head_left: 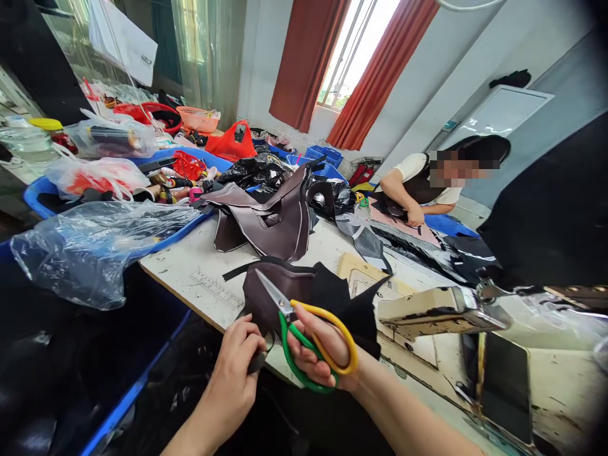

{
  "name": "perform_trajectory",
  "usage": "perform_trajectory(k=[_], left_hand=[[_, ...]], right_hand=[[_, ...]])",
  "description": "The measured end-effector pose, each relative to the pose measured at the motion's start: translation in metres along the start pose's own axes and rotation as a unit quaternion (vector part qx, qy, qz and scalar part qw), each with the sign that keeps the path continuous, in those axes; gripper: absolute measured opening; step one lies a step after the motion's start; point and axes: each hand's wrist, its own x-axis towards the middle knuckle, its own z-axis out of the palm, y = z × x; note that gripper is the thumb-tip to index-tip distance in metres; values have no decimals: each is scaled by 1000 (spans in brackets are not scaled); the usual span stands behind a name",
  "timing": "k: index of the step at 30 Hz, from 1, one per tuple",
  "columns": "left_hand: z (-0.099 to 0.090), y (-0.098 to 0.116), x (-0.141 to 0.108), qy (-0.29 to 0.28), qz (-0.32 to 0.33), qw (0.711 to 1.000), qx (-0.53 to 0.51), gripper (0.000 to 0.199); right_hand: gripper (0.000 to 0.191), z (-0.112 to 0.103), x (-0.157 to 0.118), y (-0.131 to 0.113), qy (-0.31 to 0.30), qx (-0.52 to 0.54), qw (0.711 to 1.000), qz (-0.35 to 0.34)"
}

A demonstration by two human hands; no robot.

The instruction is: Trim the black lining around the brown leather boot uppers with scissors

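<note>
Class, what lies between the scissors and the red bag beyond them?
In the head view, from the scissors to the red bag: part of the near brown piece, the white-edged brown piece, then the black bag.

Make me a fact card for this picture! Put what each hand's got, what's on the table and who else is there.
Right hand: scissors, one handle green, one yellow
Left hand: curled at the near edge of a small brown piece; grip partly hidden
White table: bigger brown piece with pale edging, behind the small one
To the right: sewing machine
Other person: farther back on the right, leaning forward
</note>
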Motion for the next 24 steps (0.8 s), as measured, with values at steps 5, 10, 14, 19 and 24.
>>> perform_trajectory(k=[5,10,14,19,24], left_hand=[[-72,-21,-26,-194,-116,961,-161,11],[-124,-52,-62,-188,-319,926,70,72],[-92,-21,-34,-144,-279,940,-137,69],[-28,16,14,41,-317,912,-259,48],[-15,27,15,42,-352,843,-405,56]], right_hand=[[61,-14,-14,0,-46,75,988,-124],[63,-21,-6,11,-27,89,985,-143],[61,-22,0,19,-3,34,987,-154],[66,-12,-17,30,73,-196,956,-204],[19,13,-68,26,231,-501,741,-382]])
